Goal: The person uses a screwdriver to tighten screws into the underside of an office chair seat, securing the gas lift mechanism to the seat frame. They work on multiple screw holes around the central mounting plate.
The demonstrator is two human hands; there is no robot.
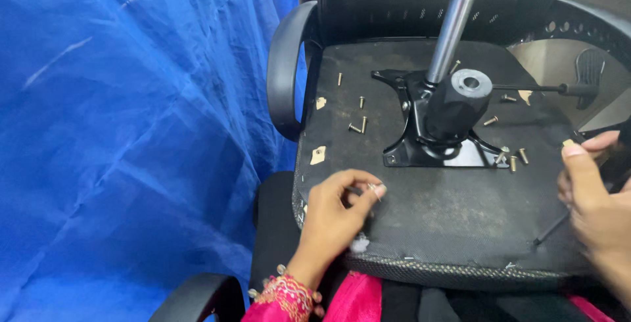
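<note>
1. Both hands are working at the near edge of the upturned seat underside [434, 223]; the left hand [332, 220] is pinching a small screw [376, 189] between thumb and fingertips, while the right hand [595, 197] is curling around a thin dark tool [552, 230], probably a hex key, its fingers pressed together.
2. That pinched screw is sitting near-left of the black mounting plate [437, 154]; the plate is lying farther in and to the right of the left hand, roughly between the two hands.
3. Standing on the plate, the chrome gas cylinder [453, 26] is running up and away, leaning slightly right towards the far side.
4. Loose screws [358, 125] are lying scattered to the left and right of the plate; those at the plate's near-right corner [516, 159] are closer to the right hand.
5. A black armrest [286, 66] is curving along the seat's left side, beside a blue sheet [131, 131].
</note>
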